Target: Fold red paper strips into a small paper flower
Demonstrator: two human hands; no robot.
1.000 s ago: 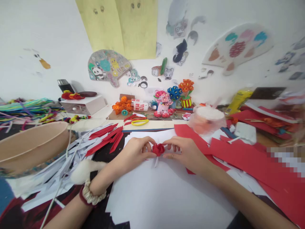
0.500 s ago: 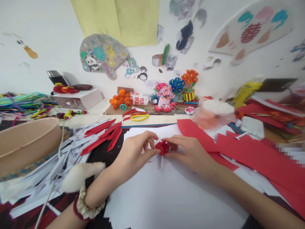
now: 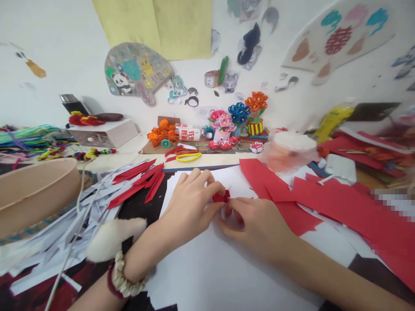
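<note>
A small red paper flower sits between both hands over a white sheet. My left hand curls round its left side, fingers pinched on the red paper. From the right, my right hand closes on the flower's lower part, with the fingertips tucked under it. Most of the flower is hidden by my fingers. A cream scrunchie circles my left wrist.
Red and white paper strips lie at left beside a tan bowl. Red sheets cover the right. A clear plastic tub, a glue bottle, paper flower pots and yellow and red bands stand behind.
Both hands closed tighter over the red flower. My right hand moved nearer and lower, covering more of it. The view dropped slightly.
</note>
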